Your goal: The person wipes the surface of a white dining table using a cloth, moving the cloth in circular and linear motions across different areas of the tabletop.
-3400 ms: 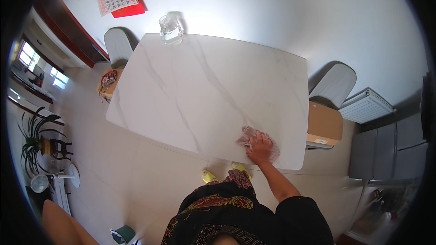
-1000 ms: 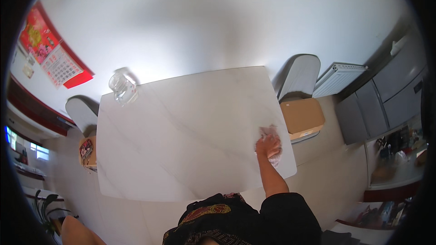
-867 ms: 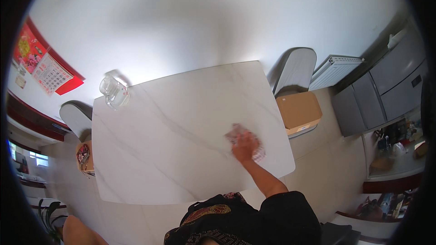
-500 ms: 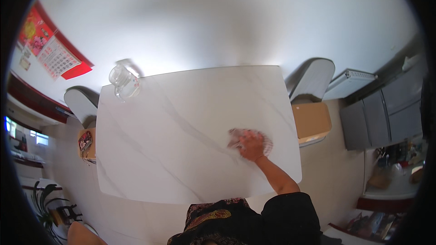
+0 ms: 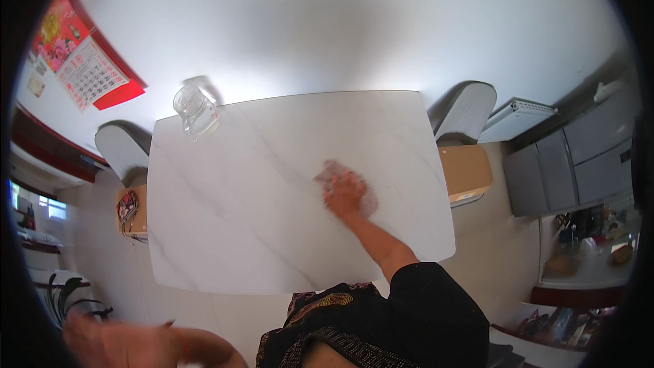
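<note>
A white marble-patterned table (image 5: 238, 211) fills the middle of the view. Flat on its top, right of the centre, lies a crumpled pinkish-grey cloth (image 5: 370, 203). My right hand (image 5: 345, 194) presses down on this cloth and holds it, with the arm stretched forward and parts of the cloth showing around the fingers. At the lower left, away from the table, my left hand (image 5: 112, 342) is raised and smeared by motion, so its fingers do not show clearly. A clear glass jug (image 5: 197, 112) stands at the table's far left corner.
Chairs stand at both ends: a cardboard box (image 5: 466, 172) is on the right one, a patterned pouch (image 5: 127, 206) on the left one. The white wall (image 5: 306, 34) borders the far edge. A radiator (image 5: 519, 120) and grey fridge (image 5: 565, 163) stand right, a plant (image 5: 65, 296) lower left.
My right hand has slid the cloth forward and to the left across the table. My left hand has swung into view at the lower left. The view has shifted slightly.
</note>
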Demonstrator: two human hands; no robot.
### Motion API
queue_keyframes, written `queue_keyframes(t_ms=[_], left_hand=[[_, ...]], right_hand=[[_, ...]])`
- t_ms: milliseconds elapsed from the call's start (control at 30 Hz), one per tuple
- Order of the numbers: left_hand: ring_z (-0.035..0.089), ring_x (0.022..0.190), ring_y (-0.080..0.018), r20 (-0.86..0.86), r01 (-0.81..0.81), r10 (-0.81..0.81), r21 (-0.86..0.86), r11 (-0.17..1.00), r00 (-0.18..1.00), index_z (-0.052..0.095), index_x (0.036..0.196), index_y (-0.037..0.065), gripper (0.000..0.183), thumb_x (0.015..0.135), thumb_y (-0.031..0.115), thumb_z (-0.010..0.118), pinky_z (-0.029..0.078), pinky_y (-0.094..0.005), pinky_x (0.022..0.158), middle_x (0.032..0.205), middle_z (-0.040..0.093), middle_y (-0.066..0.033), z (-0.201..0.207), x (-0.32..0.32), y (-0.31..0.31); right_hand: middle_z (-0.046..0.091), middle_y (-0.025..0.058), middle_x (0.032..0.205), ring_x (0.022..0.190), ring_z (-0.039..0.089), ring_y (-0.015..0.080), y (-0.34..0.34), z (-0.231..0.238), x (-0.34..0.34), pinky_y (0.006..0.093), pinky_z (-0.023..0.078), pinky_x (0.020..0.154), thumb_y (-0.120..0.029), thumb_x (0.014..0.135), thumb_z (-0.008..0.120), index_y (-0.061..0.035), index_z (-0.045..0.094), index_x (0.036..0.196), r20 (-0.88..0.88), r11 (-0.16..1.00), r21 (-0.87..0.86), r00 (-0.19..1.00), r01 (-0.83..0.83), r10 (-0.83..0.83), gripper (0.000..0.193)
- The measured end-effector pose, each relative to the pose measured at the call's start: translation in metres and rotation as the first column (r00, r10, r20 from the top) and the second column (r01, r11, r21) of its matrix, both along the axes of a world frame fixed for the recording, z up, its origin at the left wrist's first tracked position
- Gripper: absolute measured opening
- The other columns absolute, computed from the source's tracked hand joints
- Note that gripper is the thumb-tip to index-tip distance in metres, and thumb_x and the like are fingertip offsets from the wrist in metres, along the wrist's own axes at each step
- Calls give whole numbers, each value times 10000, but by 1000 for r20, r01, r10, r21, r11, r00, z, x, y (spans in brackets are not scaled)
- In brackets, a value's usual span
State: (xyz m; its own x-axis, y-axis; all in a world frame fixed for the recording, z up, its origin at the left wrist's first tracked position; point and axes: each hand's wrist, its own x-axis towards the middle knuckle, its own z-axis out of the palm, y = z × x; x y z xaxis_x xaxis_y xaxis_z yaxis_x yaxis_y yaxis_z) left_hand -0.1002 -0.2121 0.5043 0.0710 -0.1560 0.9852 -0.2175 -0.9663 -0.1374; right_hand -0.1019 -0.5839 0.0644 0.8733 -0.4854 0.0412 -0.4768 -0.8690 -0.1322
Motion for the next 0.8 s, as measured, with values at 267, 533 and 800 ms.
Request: queue_keyframes(t_ms=[267,533,800], left_hand=[[119,1429,-288,-861,-801,-489,-391,454,143,158,1472,76,644,970,451,308,145,-511,1114,1538,101,-195,-373,79,-66],[7,1436,-315,-885,-932,-449,-54,358,-122,81,1482,121,662,947,485,218,94,-542,1099,1548,17,-185,-481,62,-120],[107,1422,-261,-951,-955,152,284,87,-269,78,1490,150,711,918,556,192,112,-554,1077,1540,127,-127,-610,81,-78]], right_hand=[[357,126,1446,1319,329,293,103,1,-104,619,211,1026,-404,784,603,-155,573,1212,125,770,191,793,-608,596,496],[406,129,1394,1285,361,356,-62,-19,-226,602,212,1045,-352,779,611,-149,517,1266,129,917,-166,929,364,-346,536],[313,78,1453,1346,229,294,-151,-8,-155,589,217,1028,-436,860,507,-220,473,1322,-54,352,-68,348,934,-936,511]])
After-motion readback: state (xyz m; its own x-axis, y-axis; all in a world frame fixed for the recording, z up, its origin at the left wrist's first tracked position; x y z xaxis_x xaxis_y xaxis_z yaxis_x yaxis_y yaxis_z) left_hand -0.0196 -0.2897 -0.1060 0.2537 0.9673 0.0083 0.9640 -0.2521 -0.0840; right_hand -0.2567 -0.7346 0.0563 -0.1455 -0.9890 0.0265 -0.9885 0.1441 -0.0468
